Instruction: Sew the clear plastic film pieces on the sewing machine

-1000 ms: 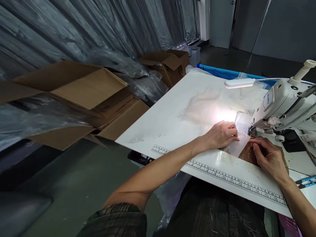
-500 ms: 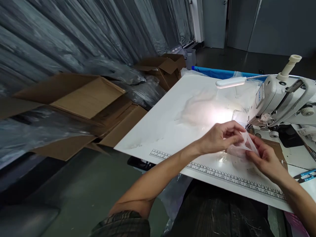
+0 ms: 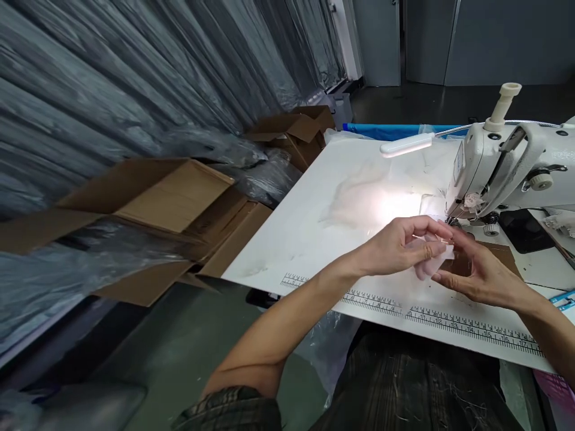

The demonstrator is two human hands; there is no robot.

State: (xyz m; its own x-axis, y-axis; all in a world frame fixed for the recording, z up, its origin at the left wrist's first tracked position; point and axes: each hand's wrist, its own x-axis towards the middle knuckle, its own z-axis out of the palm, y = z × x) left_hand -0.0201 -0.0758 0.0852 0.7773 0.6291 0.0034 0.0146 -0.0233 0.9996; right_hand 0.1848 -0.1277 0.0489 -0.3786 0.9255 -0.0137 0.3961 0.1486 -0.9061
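Observation:
My left hand (image 3: 402, 245) and my right hand (image 3: 478, 275) meet above the white table (image 3: 323, 221), both pinching a small clear, whitish piece of material (image 3: 438, 261) between the fingertips. They hover just in front of the white sewing machine (image 3: 507, 161), close to its needle area. The lamp (image 3: 406, 145) on a flexible arm throws a bright patch on the table behind my left hand. A printed ruler (image 3: 471, 326) runs along the table's near edge below my hands.
Open cardboard boxes (image 3: 153, 215) sit on the floor to the left, more boxes (image 3: 296, 129) farther back, against plastic-covered walls. A black phone-like object (image 3: 523, 230) lies right of the machine. Blue-handled tool (image 3: 566, 297) at the far right edge.
My hands left the machine's needle area, lifted the small clear piece off the table and now hold it between them in the air. The view has turned slightly to the left.

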